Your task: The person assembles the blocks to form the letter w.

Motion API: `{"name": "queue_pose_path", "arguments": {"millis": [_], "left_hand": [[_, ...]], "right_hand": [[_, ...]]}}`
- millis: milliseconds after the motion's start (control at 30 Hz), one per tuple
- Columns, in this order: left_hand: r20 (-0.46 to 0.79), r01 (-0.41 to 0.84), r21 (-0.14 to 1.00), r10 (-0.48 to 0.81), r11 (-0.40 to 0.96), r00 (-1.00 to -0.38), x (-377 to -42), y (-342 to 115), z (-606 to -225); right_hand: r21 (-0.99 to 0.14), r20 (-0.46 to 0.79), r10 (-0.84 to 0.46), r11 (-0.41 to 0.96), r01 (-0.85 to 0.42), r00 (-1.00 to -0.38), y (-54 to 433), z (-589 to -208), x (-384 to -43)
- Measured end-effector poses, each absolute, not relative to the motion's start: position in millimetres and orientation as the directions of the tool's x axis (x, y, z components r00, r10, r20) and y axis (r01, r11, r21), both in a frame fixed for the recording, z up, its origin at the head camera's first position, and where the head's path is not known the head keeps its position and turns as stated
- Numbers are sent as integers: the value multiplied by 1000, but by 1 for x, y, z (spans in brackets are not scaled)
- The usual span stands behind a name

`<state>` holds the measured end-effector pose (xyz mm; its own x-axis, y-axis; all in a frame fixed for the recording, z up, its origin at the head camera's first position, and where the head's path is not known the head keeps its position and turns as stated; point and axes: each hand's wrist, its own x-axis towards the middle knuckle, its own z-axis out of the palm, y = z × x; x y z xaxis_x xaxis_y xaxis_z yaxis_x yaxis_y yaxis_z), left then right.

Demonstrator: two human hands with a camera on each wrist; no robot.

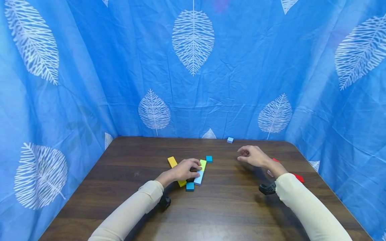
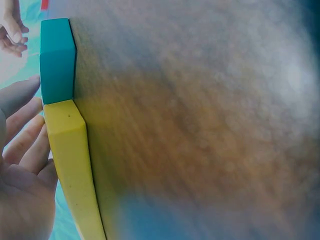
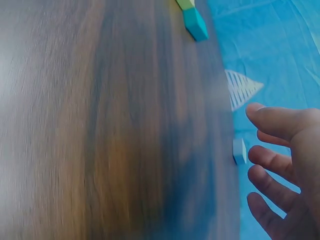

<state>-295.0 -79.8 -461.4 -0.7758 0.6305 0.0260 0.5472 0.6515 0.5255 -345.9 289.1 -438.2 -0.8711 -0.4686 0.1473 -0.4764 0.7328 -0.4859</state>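
Note:
My left hand (image 1: 184, 170) is over the blocks at mid-table. Its fingertips are at a lime block (image 1: 203, 164), and its thumb is by a light blue block (image 1: 198, 178) lined up with it. Whether they touch is unclear. Beneath this hand lie an orange block (image 1: 172, 162) and a yellow block (image 2: 70, 150), partly hidden. A teal block (image 1: 190, 186) adjoins the near end, and another teal block (image 1: 209, 159) is near the far end. My right hand (image 1: 254, 156) hovers above the table, fingers loosely bent and holding nothing. Beyond its fingertips sits a small pale blue block (image 1: 230, 140).
Red blocks (image 1: 298, 177) and a pinkish block (image 1: 270, 173) lie partly hidden by my right forearm. The brown wooden table (image 1: 223, 214) ends at a blue curtain (image 1: 241, 67) with white leaf prints, which surrounds its back and sides.

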Motion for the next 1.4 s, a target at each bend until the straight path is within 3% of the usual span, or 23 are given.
{"name": "queue_pose_path", "arguments": {"millis": [333, 700, 1033, 1400], "left_hand": [[25, 548, 532, 635, 645, -772, -296, -82, -457], [29, 543, 552, 636, 633, -771, -298, -82, -457], [30, 535, 562, 631, 631, -775, -300, -83, -458], [21, 527, 569, 630, 631, -777, -299, -83, -457]], "right_hand": [[-449, 165, -420, 774, -447, -892, 326, -428, -340], [-468, 84, -266, 840, -274, -960, 369, -432, -334], [-431, 88, -187, 879, -206, -978, 397, -444, -330], [-441, -56, -134, 892, -96, -989, 405, -456, -325]]}}
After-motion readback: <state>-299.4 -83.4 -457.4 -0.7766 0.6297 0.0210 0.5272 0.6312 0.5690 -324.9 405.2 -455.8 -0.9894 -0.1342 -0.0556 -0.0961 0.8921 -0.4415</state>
